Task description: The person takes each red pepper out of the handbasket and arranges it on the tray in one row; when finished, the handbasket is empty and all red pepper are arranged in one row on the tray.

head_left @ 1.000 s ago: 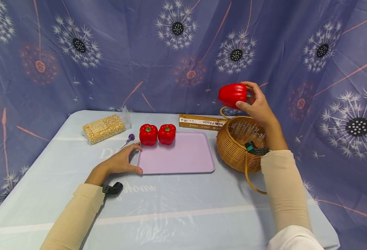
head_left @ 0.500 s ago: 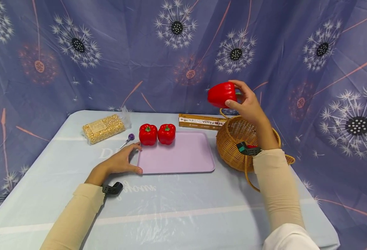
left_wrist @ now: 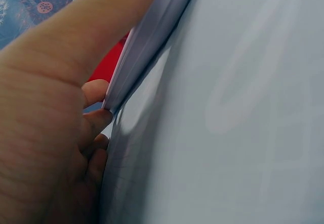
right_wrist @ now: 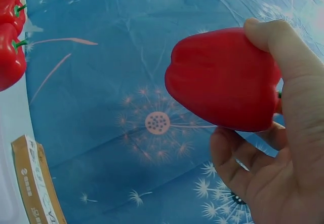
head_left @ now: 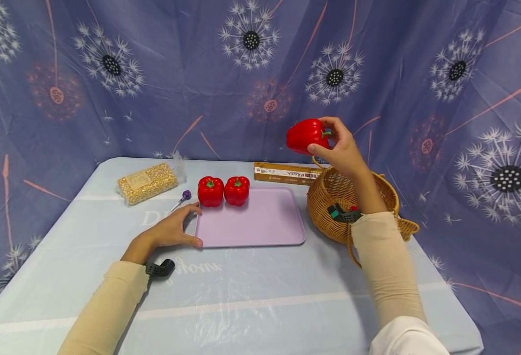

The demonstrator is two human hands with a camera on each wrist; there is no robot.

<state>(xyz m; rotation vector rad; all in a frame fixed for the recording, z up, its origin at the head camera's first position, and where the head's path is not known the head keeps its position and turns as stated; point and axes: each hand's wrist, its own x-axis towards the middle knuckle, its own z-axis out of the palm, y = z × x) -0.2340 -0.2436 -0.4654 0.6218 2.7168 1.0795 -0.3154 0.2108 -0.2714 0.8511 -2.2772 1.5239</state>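
Note:
My right hand grips a red bell pepper near its green stem end, thumb on one side and fingers on the other. The pepper lies sideways in the air, above the wicker basket's left side in the head view. My left hand holds the left end of a lilac tray, thumb at the front corner and fingertips at the rim. Two more red bell peppers, one at the tray's back left corner and another beside it, stand upright with green stems up.
The wicker basket, right of the tray, has something red inside, partly hidden by my right wrist. Behind the tray lies a brown pasta box. A bag of yellow kernels and a purple lollipop lie at the left.
My right hand has carried the bell pepper leftward, from over the basket toward the tray. My left hand, the tray and its two peppers have stayed put.

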